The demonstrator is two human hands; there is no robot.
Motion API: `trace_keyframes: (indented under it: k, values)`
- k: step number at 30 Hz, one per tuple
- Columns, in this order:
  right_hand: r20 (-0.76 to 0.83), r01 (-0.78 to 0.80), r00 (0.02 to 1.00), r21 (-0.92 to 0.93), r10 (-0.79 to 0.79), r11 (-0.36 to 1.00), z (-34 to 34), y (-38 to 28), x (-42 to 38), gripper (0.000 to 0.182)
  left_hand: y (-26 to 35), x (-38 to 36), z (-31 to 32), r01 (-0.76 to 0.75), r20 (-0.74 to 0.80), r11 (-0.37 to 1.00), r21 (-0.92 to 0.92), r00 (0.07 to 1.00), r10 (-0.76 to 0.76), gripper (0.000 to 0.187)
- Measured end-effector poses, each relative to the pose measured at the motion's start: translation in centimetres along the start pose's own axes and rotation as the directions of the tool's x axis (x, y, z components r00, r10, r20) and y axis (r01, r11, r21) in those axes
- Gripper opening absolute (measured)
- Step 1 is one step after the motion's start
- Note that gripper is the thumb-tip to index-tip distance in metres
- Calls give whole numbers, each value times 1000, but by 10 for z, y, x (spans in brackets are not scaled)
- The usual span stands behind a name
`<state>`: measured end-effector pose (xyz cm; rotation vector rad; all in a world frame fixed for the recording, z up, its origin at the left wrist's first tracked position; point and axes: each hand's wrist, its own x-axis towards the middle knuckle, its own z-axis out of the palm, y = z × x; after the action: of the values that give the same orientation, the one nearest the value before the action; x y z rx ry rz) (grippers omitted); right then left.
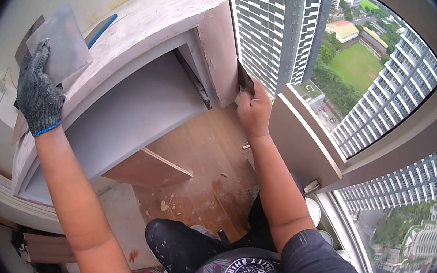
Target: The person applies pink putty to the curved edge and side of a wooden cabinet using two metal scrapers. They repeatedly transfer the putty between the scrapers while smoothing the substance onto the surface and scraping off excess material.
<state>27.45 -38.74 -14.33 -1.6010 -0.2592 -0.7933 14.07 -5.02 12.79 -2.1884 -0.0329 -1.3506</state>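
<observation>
My left hand point(41, 86), in a dark grey knitted glove with a blue cuff, is closed on a flat, pale grey plate point(66, 46) with the thumb on its face. It is at the left end of a cabinet point(163, 3) with a curved front and patchy whitish filler on top. My bare right hand point(253, 111) is wrapped round a putty knife. The dark blade of the putty knife point(244, 78) stands edge-on along the cabinet's right side panel point(218, 50). The handle is mostly hidden in my fist.
A blue-edged tool point(102, 30) lies on the cabinet top by the wall. Below, a loose wooden board point(147, 169) rests on the debris-strewn wood floor point(210, 157). Large windows point(367, 62) run along the right, with round white containers point(313, 212) near the sill.
</observation>
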Motion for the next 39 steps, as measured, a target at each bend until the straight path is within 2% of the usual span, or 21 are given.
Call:
trace_keyframes:
  k: [6,7,10,18,21,23,26,29,32,33,36,37,39]
  values:
    - [-41,18,999,-24,-19,1000,5,-20,-33,41,1,1,-2,22,-1,1000,-13,1000,-22,63]
    - [-1,-46,999,-16,46,999,5,-23,-41,43,-1,1,-1,11,-8,1000,-13,1000,-11,64]
    - [-68,112,991,-81,-118,990,11,-30,-51,46,6,1,-6,48,23,999,20,999,-48,63]
    - [-31,204,978,-115,-209,972,23,-49,-75,57,0,-1,-1,14,-2,1000,21,1000,-13,64]
    - [34,149,988,8,-150,989,8,-57,-78,57,2,-1,-1,8,-18,999,36,1000,-7,66]
    - [-21,153,988,-2,-153,988,-1,-60,-68,57,7,0,-5,-2,-20,998,56,1000,3,67]
    - [-42,122,991,-79,-126,989,-6,-50,-50,57,2,-2,0,20,-20,999,-48,1000,-21,68]
    - [-25,117,993,-82,-120,990,4,-44,-40,57,2,0,-3,-9,-24,1000,15,1000,9,69]
    - [-27,242,967,-189,-252,952,23,-53,-59,58,4,-1,-4,30,34,996,79,999,-33,67]
    - [-28,255,964,-161,-263,953,23,-54,-64,58,6,-1,-5,46,40,997,65,998,-48,66]
    - [13,176,984,-72,-176,982,7,-56,-66,56,7,0,-7,56,45,998,37,997,-57,65]
    - [-37,214,976,-62,-216,975,1,-55,-59,53,6,0,-5,40,33,999,33,999,-41,65]
    - [-66,68,995,-43,-71,997,-9,-49,-41,49,2,-1,-3,8,2,1000,27,1000,-8,64]
